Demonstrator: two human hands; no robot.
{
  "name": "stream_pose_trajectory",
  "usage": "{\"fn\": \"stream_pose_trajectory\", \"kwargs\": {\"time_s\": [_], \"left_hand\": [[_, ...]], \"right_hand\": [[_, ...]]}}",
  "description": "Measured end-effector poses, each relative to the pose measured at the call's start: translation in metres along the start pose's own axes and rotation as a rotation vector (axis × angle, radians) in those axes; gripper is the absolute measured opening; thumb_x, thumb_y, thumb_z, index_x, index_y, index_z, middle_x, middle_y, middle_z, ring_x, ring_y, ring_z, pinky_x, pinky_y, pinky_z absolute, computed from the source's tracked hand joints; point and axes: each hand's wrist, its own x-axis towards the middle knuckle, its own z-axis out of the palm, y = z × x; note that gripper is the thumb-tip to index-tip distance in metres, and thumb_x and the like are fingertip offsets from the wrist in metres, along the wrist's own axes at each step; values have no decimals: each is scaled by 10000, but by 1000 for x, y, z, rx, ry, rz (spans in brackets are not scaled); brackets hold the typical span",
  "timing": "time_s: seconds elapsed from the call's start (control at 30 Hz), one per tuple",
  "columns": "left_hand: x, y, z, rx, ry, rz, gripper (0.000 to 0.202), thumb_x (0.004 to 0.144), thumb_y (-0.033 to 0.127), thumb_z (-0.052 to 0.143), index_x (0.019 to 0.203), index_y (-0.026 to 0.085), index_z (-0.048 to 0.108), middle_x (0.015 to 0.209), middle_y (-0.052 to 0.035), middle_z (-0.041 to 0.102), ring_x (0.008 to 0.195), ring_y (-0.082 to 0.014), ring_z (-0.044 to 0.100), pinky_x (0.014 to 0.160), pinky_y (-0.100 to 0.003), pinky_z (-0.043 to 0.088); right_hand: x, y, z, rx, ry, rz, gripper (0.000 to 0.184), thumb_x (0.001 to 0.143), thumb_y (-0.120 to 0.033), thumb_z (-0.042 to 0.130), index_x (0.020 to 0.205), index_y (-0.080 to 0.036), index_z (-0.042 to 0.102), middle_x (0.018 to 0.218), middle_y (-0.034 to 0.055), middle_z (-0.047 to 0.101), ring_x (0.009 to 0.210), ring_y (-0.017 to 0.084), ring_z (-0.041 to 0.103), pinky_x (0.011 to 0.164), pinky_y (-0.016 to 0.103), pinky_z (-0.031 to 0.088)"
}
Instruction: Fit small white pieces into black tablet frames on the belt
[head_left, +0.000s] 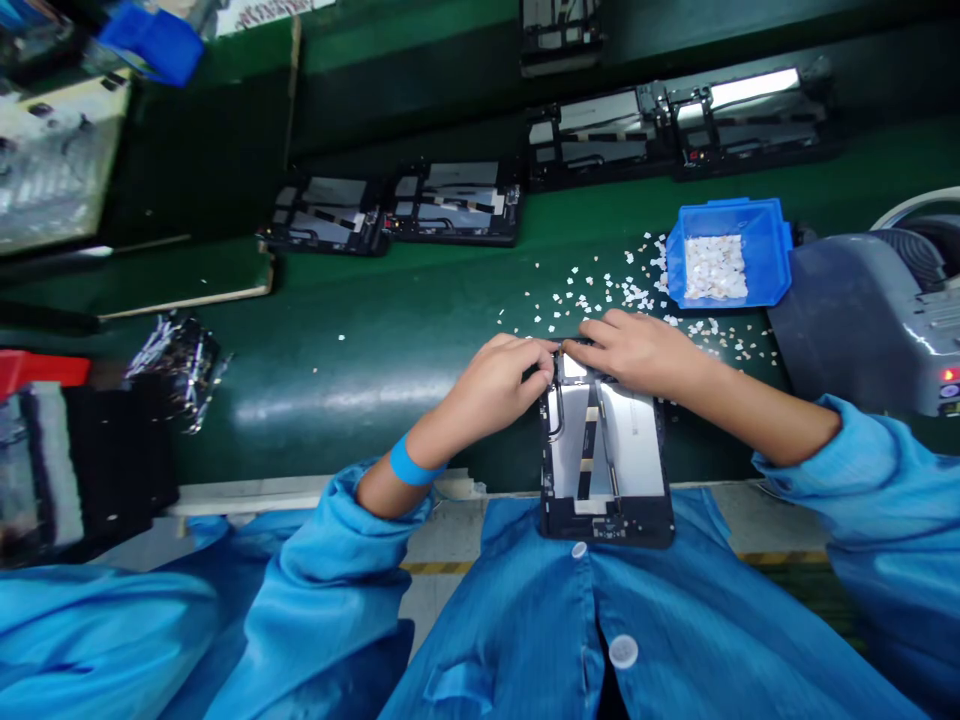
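An open tablet chassis (604,468) with black frame, white inner panels and thin black cables lies in front of me, its near end over the edge of the green belt. My left hand (501,382) rests at its top left corner with the fingers curled and pinched against the frame. My right hand (636,350) lies across the top edge, fingers bent and pressed on the same spot. Both sets of fingertips meet at the top of the chassis; what they pinch is too small to make out. A blue band circles my left wrist.
A blue bin (726,255) of small white pieces sits at the right, with several pieces scattered on the green belt (360,330). More open chassis (390,212) lie farther up the belt. A grey machine (870,310) stands at the right, dark trays (82,470) at the left.
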Motion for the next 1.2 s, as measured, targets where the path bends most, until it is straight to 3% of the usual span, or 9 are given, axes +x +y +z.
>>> {"fn": "stream_pose_trajectory", "kwargs": {"time_s": [0.1, 0.23, 0.37, 0.63, 0.93, 1.2], "left_hand": [[5, -3, -2, -162, 61, -70, 119, 962, 189, 579, 860, 214, 636, 1156, -51, 781, 1131, -232, 695, 984, -383, 490], [8, -6, -5, -265, 86, -181, 117, 944, 237, 604, 859, 195, 674, 976, -49, 771, 890, -194, 679, 781, -316, 490], [11, -11, 0, -304, 100, -270, 126, 916, 257, 628, 850, 180, 703, 800, -24, 707, 712, -157, 585, 641, -288, 422], [28, -17, 23, -249, 127, -283, 123, 888, 187, 630, 780, 184, 690, 727, -14, 645, 693, -157, 551, 656, -293, 420], [33, -14, 22, -180, 112, -291, 126, 889, 175, 616, 793, 187, 696, 716, -6, 631, 693, -166, 549, 644, -298, 396], [32, -13, 25, -55, 135, -250, 131, 898, 141, 591, 805, 196, 666, 777, -22, 655, 813, -201, 578, 761, -336, 440]], "right_hand": [[6, 9, -8, 19, -72, -35, 358, 1025, -110, 498, 1329, -176, 675, 1058, 114, 672, 835, 207, 477, 664, 339, 268], [16, 20, -19, 44, -163, -82, 363, 1010, -126, 539, 1316, -245, 694, 1003, 86, 664, 790, 187, 485, 638, 344, 237], [16, 21, -18, 32, -150, -91, 349, 1019, -132, 542, 1311, -247, 694, 1006, 80, 664, 793, 188, 487, 633, 348, 231], [6, 18, 0, -1, -43, -123, 325, 1046, -111, 473, 1285, -185, 681, 991, 85, 665, 823, 197, 466, 653, 344, 256], [6, 19, 2, 25, -46, -114, 332, 1047, -113, 469, 1291, -202, 675, 1007, 87, 660, 825, 200, 456, 649, 344, 241], [7, 20, 3, 18, -60, -117, 331, 1055, -131, 474, 1312, -208, 669, 983, 85, 653, 824, 203, 456, 648, 346, 229]]}}
